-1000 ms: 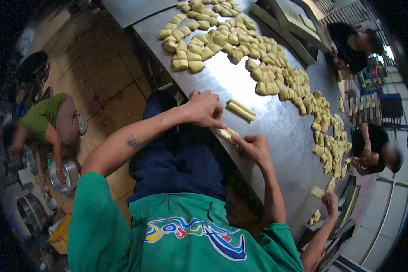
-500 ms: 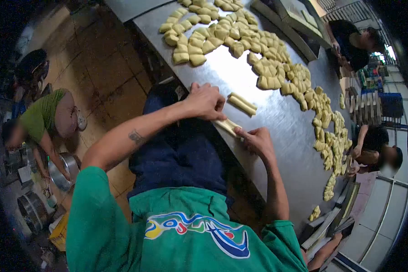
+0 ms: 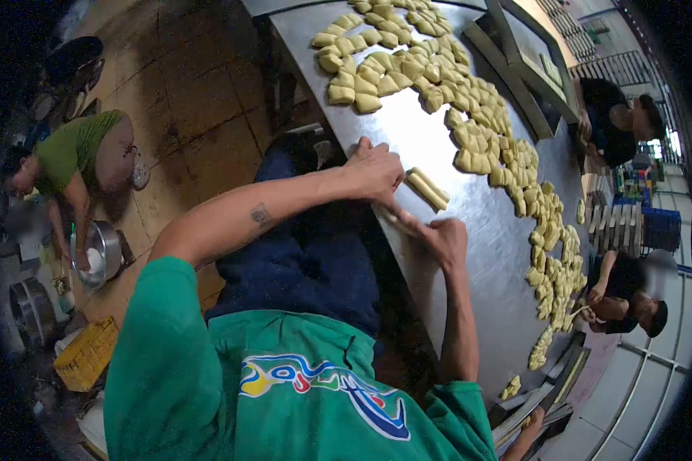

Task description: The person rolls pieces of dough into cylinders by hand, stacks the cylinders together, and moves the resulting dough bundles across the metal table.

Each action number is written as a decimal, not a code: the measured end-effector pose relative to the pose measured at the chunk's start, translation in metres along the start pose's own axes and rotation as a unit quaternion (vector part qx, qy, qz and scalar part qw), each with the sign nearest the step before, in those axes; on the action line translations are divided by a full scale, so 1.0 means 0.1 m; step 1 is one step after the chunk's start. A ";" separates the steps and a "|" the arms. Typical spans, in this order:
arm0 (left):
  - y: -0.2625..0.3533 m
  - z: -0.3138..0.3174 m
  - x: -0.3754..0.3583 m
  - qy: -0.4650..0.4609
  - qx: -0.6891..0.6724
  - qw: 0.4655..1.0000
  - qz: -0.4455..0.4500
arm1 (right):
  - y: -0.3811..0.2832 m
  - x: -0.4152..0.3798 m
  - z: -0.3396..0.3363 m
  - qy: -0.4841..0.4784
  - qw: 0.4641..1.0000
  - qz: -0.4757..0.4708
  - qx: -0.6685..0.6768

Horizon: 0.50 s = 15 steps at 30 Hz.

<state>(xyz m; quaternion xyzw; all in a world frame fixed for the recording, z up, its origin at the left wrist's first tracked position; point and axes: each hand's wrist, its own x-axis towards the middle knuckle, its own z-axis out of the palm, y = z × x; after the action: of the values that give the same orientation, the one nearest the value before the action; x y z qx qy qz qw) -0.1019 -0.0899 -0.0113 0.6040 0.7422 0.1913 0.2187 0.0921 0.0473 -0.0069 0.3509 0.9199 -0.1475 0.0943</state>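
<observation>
A pale strip of dough (image 3: 394, 220) lies at the near edge of the metal table, mostly covered by my hands. My left hand (image 3: 373, 173) grips its far end, fingers curled over it and thumb pointing down along the strip. My right hand (image 3: 444, 240) is closed on the other end, its thumb reaching toward the left thumb so that the tips nearly meet or touch. Just beyond my hands rests a piece of dough with a lengthwise groove (image 3: 427, 189), touched by neither hand. Many cut dough pieces (image 3: 477, 146) spread in a long band across the table.
The metal table (image 3: 469, 292) runs diagonally. Long trays (image 3: 515, 77) stand at its far side, and more trays (image 3: 542, 399) at the lower right. Co-workers (image 3: 615, 123) stand across the table. At left, a crouching person (image 3: 84, 154) reaches into a metal bowl (image 3: 108, 253) near a yellow crate (image 3: 87, 355).
My thumbs have come together over the dough strip, covering more of it. The whole view has shifted, so the table appears farther right. At left, something white now shows in the bowl.
</observation>
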 end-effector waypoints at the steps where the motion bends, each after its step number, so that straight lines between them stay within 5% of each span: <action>1: 0.02 0.02 0.06 -0.006 0.013 0.999 -0.033 | -0.03 0.04 -0.03 -0.017 1.000 0.016 0.021; 4: 0.11 0.09 0.13 -0.036 0.054 0.995 -0.073 | -0.23 -0.03 -0.17 -0.024 0.999 0.031 -0.012; 6: 0.09 0.13 0.02 0.035 0.088 0.995 -0.037 | -0.08 -0.14 -0.06 -0.059 0.996 0.064 0.022; 10: -0.09 -0.01 -0.05 0.006 -0.022 0.999 0.027 | 0.18 -0.16 -0.02 -0.088 0.988 0.023 0.127; 14: -0.05 -0.01 0.00 0.006 0.020 0.999 0.029 | 0.09 -0.03 -0.05 -0.006 0.995 -0.077 0.059; 15: -0.02 -0.02 0.02 0.006 0.015 1.000 0.022 | 0.02 0.04 -0.09 -0.039 0.999 -0.021 -0.018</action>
<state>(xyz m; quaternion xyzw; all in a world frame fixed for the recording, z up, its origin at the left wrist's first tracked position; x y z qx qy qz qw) -0.1055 -0.0880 -0.0106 0.6222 0.7326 0.1886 0.2014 0.0894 0.0542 -0.0002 0.3242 0.9250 -0.1466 0.1335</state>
